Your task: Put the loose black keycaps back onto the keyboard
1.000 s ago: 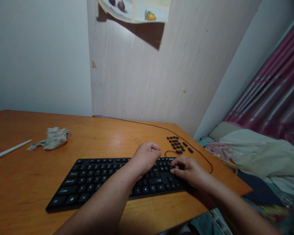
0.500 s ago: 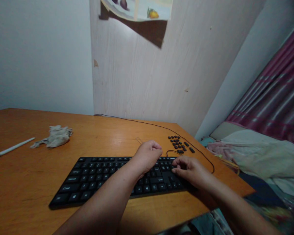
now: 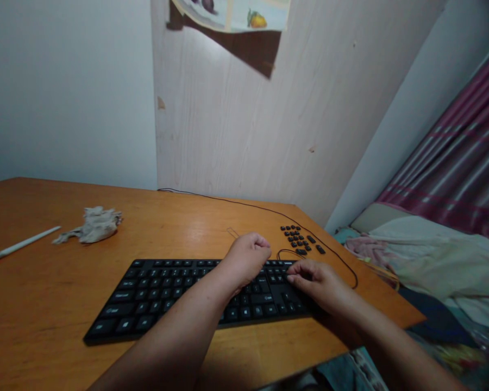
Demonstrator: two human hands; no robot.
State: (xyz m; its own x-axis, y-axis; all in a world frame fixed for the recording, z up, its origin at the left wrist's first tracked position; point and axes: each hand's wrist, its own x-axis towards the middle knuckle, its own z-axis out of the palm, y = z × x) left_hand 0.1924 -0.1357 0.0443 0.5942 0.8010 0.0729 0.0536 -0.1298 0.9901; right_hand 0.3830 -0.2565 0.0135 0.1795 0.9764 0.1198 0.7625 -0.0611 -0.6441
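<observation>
A black keyboard [image 3: 118,310] lies on the wooden desk, crossed by my left forearm. My left hand [image 3: 248,258] is closed over the keyboard's upper right part, its fingers curled away from view; whether anything is in them I cannot make out. At the keyboard's right end, my right hand [image 3: 313,279] has thumb and forefinger drawn together over the number pad area. Anything between those fingertips is hidden or too small to tell. Several loose black keycaps [image 3: 296,237] sit in rows on the desk beyond my right hand.
A thin black cable [image 3: 244,205] runs along the desk's back and loops down the right side. At the left are a crumpled grey cloth [image 3: 100,224] and a white pen-like stick [image 3: 22,245]. A bent wire [image 3: 231,232] lies behind my left hand. Bedding [image 3: 432,255] is beyond the desk's right edge.
The thumb and forefinger of my right hand have come closer together. My left hand keeps its closed pose, and the whole view has shifted slightly.
</observation>
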